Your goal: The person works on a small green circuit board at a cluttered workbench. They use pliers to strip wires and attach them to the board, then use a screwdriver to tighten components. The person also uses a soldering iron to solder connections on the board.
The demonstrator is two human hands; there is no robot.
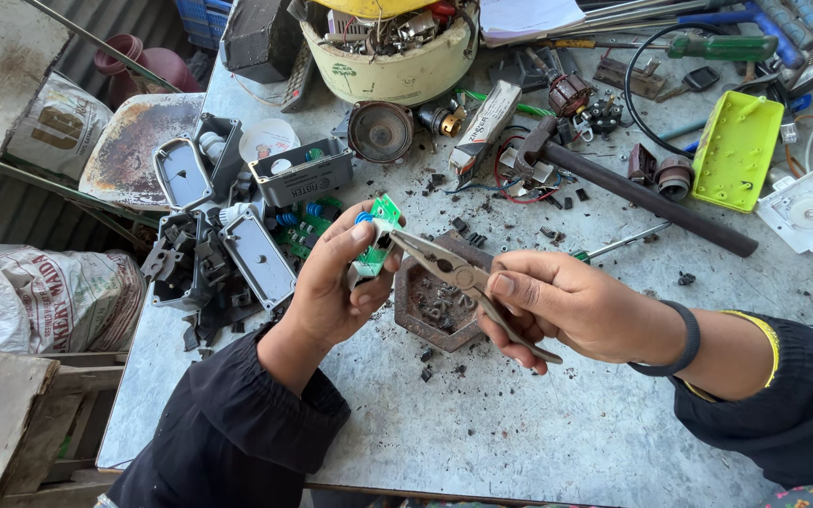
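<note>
Gripping small green circuit board (375,246) in closed left hand (331,287) | closed right hand (557,306) holds metal pliers (463,275), tips at board | steady pull needed

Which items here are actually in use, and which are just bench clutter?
In use: left hand, small green circuit board, right hand, pliers.
Lying about: hammer, lime-green plastic cover, speaker, cream bowl of parts, hexagonal metal tray.

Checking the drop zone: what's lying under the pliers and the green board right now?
Under the pliers and green circuit board sits a rusty hexagonal tray on the table, holding small dark bits. The right hand and left hand cover its edges, so the rest is hidden.
</note>
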